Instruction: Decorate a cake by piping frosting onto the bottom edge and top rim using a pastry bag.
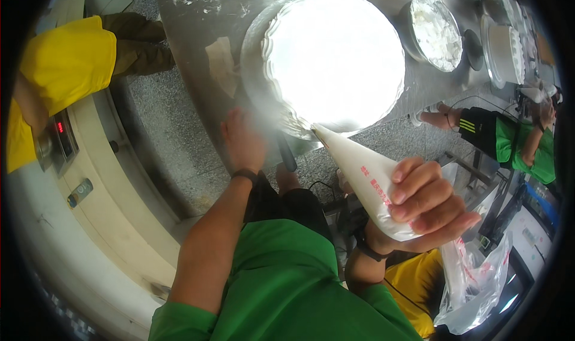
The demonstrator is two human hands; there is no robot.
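Note:
A round white-frosted cake sits on a turntable, its top washed out by glare. Piped white ridges run along its left edge. My right hand is wrapped round the wide end of a white piping bag with red print. The bag's tip meets the cake's near lower edge. My left hand lies at the turntable's near left side, fingers stretched forward and partly blurred by haze. Whether it touches the rim I cannot tell. Beside it, a dark handle sticks out past the table edge.
On the metal table are a bowl of white cream, another white cake and a pale scrap. One person in yellow stands left, another in green right. Clear plastic bags lie lower right.

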